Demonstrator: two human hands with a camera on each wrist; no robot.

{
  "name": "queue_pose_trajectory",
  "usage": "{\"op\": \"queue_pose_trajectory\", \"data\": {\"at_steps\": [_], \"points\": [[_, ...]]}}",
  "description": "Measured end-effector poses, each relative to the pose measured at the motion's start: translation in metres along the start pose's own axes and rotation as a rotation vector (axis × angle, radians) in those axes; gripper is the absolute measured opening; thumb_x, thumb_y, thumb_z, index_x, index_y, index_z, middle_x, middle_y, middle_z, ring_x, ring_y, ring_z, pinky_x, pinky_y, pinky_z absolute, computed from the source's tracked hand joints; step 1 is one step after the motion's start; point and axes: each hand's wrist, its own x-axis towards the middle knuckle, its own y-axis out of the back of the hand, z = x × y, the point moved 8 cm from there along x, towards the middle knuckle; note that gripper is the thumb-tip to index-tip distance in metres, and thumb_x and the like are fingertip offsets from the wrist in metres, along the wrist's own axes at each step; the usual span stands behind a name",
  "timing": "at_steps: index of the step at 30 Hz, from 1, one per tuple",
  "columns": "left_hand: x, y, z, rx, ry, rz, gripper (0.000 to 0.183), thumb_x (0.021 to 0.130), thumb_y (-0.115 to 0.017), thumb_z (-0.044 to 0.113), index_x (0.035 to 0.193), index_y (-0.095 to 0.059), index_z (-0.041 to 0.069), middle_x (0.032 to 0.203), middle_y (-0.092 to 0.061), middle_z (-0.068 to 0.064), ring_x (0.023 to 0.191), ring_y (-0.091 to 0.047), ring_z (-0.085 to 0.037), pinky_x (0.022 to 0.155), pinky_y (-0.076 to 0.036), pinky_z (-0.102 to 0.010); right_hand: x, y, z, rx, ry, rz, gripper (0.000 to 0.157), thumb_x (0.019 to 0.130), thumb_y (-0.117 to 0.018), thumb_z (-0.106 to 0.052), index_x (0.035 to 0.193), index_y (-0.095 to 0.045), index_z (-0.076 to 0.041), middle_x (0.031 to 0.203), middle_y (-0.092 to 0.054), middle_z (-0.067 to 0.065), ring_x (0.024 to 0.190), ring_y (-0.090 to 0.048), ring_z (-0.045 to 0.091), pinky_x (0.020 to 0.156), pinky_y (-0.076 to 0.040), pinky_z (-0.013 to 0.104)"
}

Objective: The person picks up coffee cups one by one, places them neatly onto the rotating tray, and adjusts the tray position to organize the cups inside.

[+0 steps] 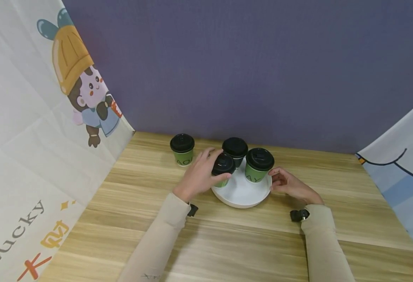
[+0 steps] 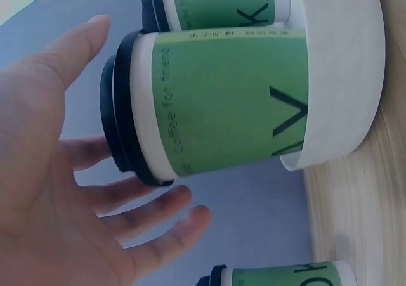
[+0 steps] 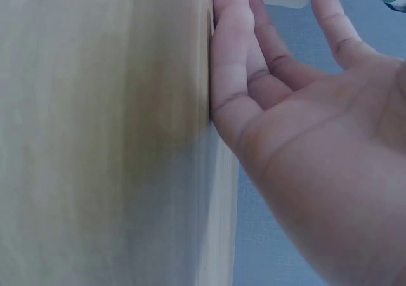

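My left hand [image 1: 202, 172] reaches around a lidded green paper coffee cup [image 2: 231, 102]. In the left wrist view the thumb stands apart from the cup's black lid [image 2: 130, 108], and the spread fingers pass behind it. This cup stands upright on a round white tray [image 1: 243, 192] with a raised rim. Two more lidded cups share the tray: a green one [image 1: 257, 172] at the right and one [image 1: 235, 149] at the back, partly hidden. At the tray's right edge, my right hand [image 1: 292, 186] holds the rim between its fingers, the lower ones bent close to the tabletop.
Another lidded green cup [image 1: 183, 156] stands on the wooden table [image 1: 245, 243], left of the tray. A dark blue-grey wall [image 1: 249, 70] rises behind the table. Printed white cloths hang at both sides, the left one [image 1: 19, 117] showing a cartoon figure.
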Motion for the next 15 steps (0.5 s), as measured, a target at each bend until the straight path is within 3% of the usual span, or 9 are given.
{"op": "queue_pose_trajectory", "data": {"at_steps": [9, 15], "points": [[0.003, 0.025, -0.021, -0.037, 0.049, 0.122, 0.067, 0.092, -0.041, 0.065, 0.14, -0.047, 0.018, 0.141, -0.048, -0.004, 0.13, -0.043, -0.025, 0.109, -0.036, -0.047, 0.0, 0.0, 0.002, -0.013, -0.012, 0.004, 0.058, 0.085, -0.072, -0.012, 0.132, -0.039, -0.001, 0.123, -0.048, 0.027, 0.1, -0.057, 0.02, 0.081, -0.051, 0.028], [0.001, 0.046, -0.045, -0.019, 0.1, 0.287, 0.047, 0.098, -0.05, 0.044, 0.133, -0.054, 0.014, 0.14, -0.049, -0.009, 0.134, -0.04, -0.028, 0.11, -0.034, -0.048, 0.001, 0.0, 0.002, -0.025, -0.007, 0.005, 0.057, 0.085, -0.072, -0.013, 0.131, -0.04, -0.001, 0.123, -0.047, 0.027, 0.101, -0.056, 0.021, 0.081, -0.051, 0.029]]}}
